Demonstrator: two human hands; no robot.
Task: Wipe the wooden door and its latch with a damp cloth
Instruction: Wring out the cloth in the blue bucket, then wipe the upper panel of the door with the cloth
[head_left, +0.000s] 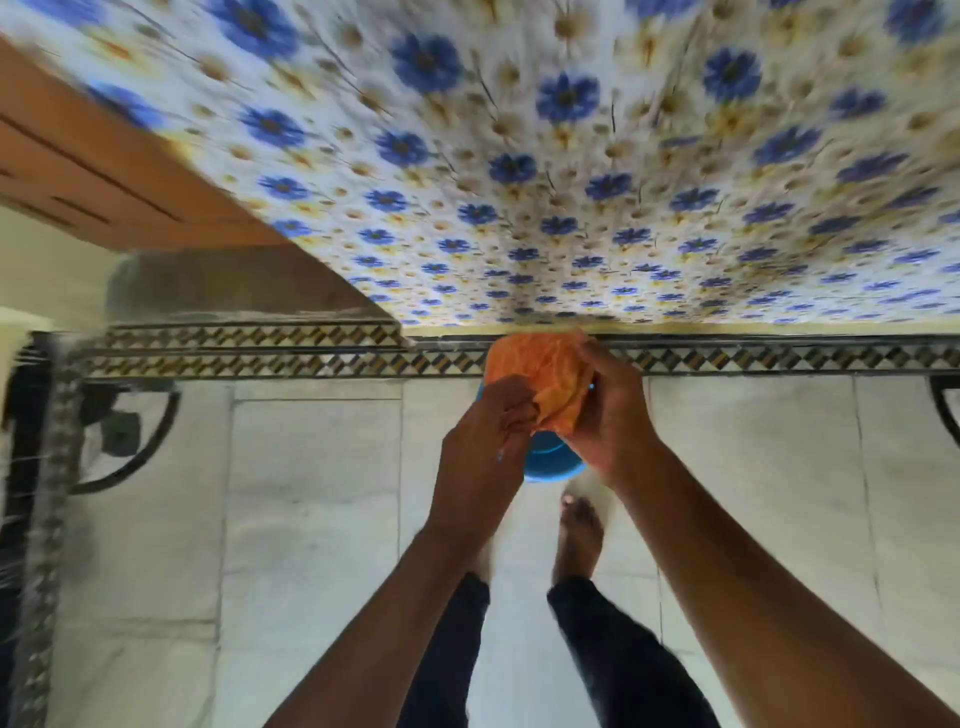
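A person is standing barefoot on a pale tiled floor (311, 519), looking straight down. Two hands are gripping one orange cloth (540, 374), bunched and creased: the left hand (488, 441) is pinching its lower edge with curled fingers, and the right hand (608, 415) is closing around its right side. Directly beneath the cloth, one round blue bucket (550, 460) is showing only part of its rim. One floral sheet (571, 156) with blue and yellow flowers is hanging ahead, covering a flat surface. One smooth brown wooden door (104, 166) is standing at the upper left, well apart from the cloth. Two patterned border strips (249, 351) are running along the floor.
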